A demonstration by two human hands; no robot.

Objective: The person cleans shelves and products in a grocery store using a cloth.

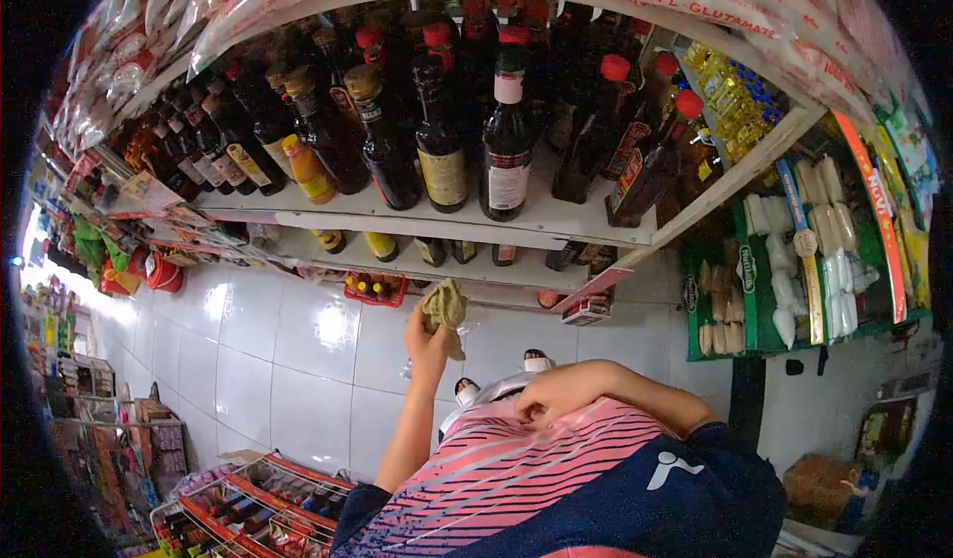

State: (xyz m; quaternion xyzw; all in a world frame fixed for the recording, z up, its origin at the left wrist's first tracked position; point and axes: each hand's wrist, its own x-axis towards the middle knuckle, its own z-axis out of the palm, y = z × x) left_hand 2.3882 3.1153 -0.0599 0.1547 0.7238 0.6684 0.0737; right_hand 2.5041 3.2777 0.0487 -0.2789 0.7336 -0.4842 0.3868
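Observation:
My left hand (pixel 429 348) is raised in front of the lower shelf, its fingers wrapped round a crumpled yellow-green cloth (pixel 444 307). Below the cloth hangs a bit of something clear that I cannot identify. My right hand (pixel 548 399) lies against the front of my pink and navy shirt (pixel 596 459), fingers curled in. Whether it grips the fabric or something else is hidden. Dark sauce bottles stand on the shelf beyond the cloth, among them a bottle with a white label (pixel 508 176) and a bottle with a yellow label (pixel 443 176).
A white shelf (pixel 397 218) spans the view, with bagged packets (pixel 695 2) on top. Green crates (pixel 759 330) of small bags hang at right. A red basket (pixel 375 290) sits below the shelf. Behind me at left stands a wire rack (pixel 238 488). White tiles (pixel 298 359) cover the floor.

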